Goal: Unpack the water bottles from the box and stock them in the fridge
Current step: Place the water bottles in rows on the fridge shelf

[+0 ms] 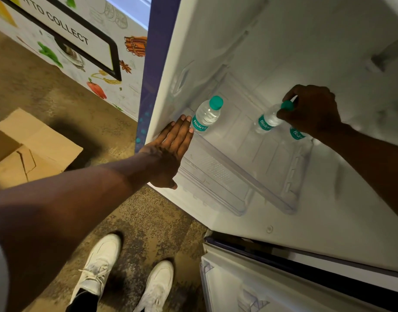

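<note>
On the clear plastic shelf [261, 154] of the open white fridge [306, 41], we hold a small clear water bottle with a teal cap and teal label [269, 120], tilted so its cap leans toward our right hand [313, 111]. That hand's fingers are curled round the neck and cap from above, clamped on them. We cannot tell whether the bottle's base rests on the shelf.

Just under our right wrist a second teal label [297, 133] shows, on another bottle mostly hidden by the arm. Well to the left on the same shelf stands a third matching bottle [206, 115], upright near the fridge's left wall. Our left hand [171, 152] lies flat beside it, fingers straight and together, holding nothing. Its fingertips are right at the label, though we cannot tell whether they touch it.

Further out, an open brown cardboard box [36, 152] sits with its flaps spread on the mottled brown floor [148, 221] to the left. Behind it stands a white panel printed with vegetables and the words "TO COLLECT" [85, 48]. Our white lace-up shoes [99, 264] are planted in front of the fridge, beside its white lower compartment [272, 278].
</note>
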A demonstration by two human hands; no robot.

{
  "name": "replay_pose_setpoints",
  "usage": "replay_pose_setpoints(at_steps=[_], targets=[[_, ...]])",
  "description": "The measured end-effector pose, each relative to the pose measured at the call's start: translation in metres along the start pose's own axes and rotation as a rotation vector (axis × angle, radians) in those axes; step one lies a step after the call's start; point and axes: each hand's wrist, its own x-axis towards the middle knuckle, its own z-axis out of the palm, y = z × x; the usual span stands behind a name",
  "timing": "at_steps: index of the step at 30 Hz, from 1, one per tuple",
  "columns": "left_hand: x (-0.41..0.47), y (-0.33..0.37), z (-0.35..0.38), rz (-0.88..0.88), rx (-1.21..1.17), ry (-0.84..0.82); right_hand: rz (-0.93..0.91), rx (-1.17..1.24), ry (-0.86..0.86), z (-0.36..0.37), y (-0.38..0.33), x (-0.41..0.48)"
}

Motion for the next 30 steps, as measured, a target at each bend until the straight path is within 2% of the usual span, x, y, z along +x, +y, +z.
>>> replay_pose_setpoints(at_steps=[7, 13, 17, 21, 25, 27, 30], targets=[[-0.002, 0.000, -0.002, 0.012, -0.006, 0.017, -0.234, 0.111, 0.033, -0.005, -0.074, -0.025], [0.004, -0.002, 0.009, 0.018, -0.024, 0.071, -0.219, 0.129, -0.002, 0.000, -0.107, -0.038], [0.005, -0.006, 0.022, 0.034, -0.040, 0.195, -0.235, 0.125, -0.026, -0.002, -0.110, -0.043], [0.006, -0.008, 0.030, 0.042, -0.061, 0.295, -0.246, 0.159, -0.098, -0.008, -0.093, -0.040], [0.008, -0.007, 0.035, 0.033, -0.079, 0.330, -0.149, 0.130, 0.083, -0.017, -0.047, -0.024], [0.009, -0.007, 0.036, 0.029, -0.082, 0.344, -0.061, 0.066, 0.083, -0.017, -0.012, -0.015], [0.009, -0.007, 0.037, 0.027, -0.078, 0.375, 0.122, -0.113, -0.018, -0.007, 0.037, -0.010]])
